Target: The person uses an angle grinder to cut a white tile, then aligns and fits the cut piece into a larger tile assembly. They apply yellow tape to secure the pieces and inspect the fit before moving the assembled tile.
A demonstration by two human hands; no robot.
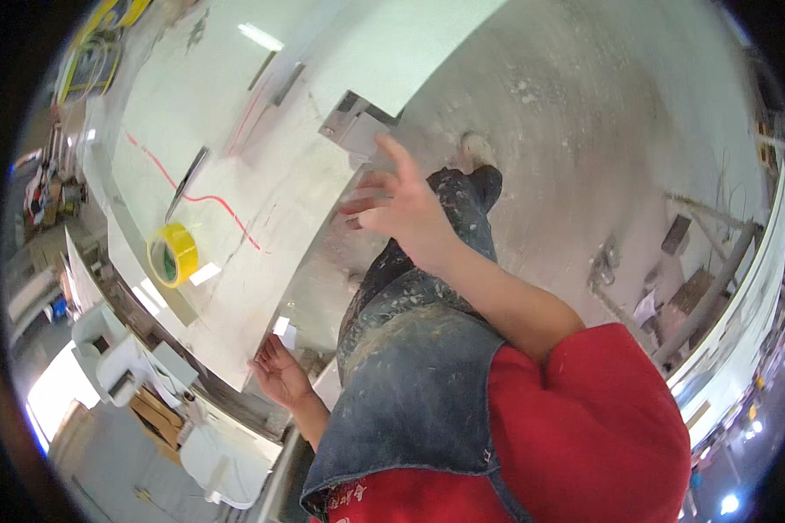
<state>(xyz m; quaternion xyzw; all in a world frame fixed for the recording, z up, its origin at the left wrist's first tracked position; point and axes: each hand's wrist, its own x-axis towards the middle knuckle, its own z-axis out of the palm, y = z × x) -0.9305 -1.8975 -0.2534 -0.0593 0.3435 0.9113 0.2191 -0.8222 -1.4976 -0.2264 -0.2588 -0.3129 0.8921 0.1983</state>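
The right hand (408, 213) was spread open beside a flat grey rectangular plate (362, 137) at the right edge of the glossy white panel (301, 170). The left hand (282, 375), loosely open, was at its near edge; contact was unclear.

From the wearer's head, the left of two side-by-side fisheye cameras looks steeply down over the red shirt (593, 401) and dark apron (401, 392), which sit closest, at the near right. Its wide, round field takes in the left hand (281, 375) and right hand (414, 213) from above, the pale counter (310, 170) on the left and the floor (576, 113) toward the far right.
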